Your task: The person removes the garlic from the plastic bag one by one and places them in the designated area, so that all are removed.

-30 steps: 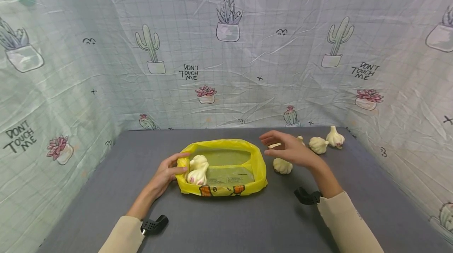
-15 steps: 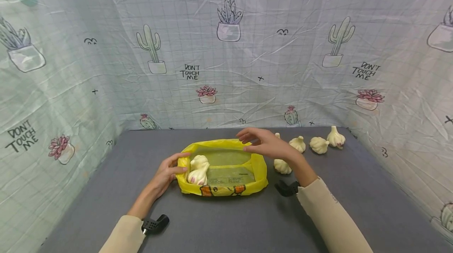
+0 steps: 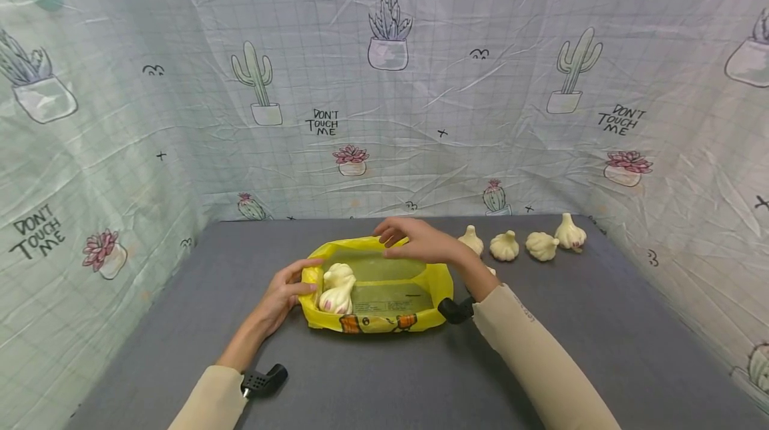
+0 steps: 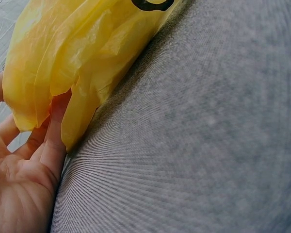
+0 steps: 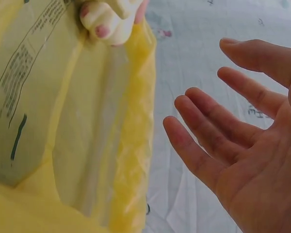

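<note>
A yellow plastic bag (image 3: pixel 378 324) lies with its mouth spread wide and its edge rolled down, orange print on the near side. My left hand (image 3: pixel 279 296) grips its left side, and in the left wrist view fingers (image 4: pixel 53 141) reach under the yellow plastic. Two garlic bulbs (image 3: pixel 338 296) sit inside at the left end. Over the bag's far right rim hovers my right hand (image 3: pixel 417 240), holding nothing. The right wrist view shows its fingers (image 5: pixel 208 131) spread and loosely bent beside the rim, with a garlic bulb (image 5: pixel 109 24) in the bag beyond.
Several more garlic bulbs stand on the grey table (image 3: pixel 372 383) at the back right, among them a tall-necked bulb (image 3: pixel 569 233) and a rounder bulb (image 3: pixel 504 246). My right wrist partly hides another bulb (image 3: pixel 492 270). A cactus-print sheet (image 3: pixel 420 169) encloses the table's back and sides.
My right hand has moved left, from above the loose garlic bulbs to over the bag's far rim, uncovering bulbs behind it. My left hand and the bag have stayed in place.
</note>
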`<state>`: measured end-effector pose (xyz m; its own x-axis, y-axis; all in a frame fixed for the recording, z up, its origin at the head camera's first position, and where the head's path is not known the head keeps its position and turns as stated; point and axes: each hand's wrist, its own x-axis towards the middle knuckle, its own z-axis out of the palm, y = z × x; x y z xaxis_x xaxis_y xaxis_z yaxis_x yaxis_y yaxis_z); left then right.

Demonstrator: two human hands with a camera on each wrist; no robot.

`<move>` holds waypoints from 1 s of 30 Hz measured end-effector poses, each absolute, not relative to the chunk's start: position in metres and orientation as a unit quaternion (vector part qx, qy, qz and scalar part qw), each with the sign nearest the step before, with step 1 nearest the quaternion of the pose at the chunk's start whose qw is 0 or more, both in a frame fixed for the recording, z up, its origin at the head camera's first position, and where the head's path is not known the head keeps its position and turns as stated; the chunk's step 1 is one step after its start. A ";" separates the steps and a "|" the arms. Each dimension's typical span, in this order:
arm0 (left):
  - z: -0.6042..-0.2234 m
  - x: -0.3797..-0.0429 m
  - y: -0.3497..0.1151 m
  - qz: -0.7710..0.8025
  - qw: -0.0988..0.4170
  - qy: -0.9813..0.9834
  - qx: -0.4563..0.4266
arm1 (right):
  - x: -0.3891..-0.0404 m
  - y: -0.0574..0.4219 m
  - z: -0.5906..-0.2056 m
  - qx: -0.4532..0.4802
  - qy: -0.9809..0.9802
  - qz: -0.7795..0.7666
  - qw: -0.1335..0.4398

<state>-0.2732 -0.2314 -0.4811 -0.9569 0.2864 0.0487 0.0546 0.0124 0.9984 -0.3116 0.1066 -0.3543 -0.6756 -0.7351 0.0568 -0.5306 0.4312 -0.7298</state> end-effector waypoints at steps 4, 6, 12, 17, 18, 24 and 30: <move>-0.481 -0.273 -0.231 0.696 0.088 0.703 0.118 | -0.318 0.092 -0.355 -0.382 0.832 -0.370 0.157; -0.481 -0.273 -0.231 0.697 0.090 0.701 0.115 | -0.321 0.086 -0.355 -0.383 0.830 -0.369 0.168; -0.479 -0.274 -0.232 0.693 0.090 0.707 0.108 | -0.328 0.063 -0.354 -0.378 0.817 -0.379 0.214; -0.479 -0.275 -0.233 0.687 0.092 0.713 0.103 | -0.332 0.041 -0.356 -0.384 0.813 -0.364 0.244; -0.479 -0.275 -0.233 0.687 0.093 0.713 0.102 | -0.333 0.037 -0.357 -0.385 0.814 -0.357 0.248; -0.479 -0.274 -0.232 0.691 0.093 0.710 0.097 | -0.336 0.016 -0.363 -0.377 0.821 -0.320 0.286; -0.478 -0.275 -0.231 0.699 0.097 0.702 0.097 | -0.341 0.007 -0.375 -0.373 0.825 -0.303 0.299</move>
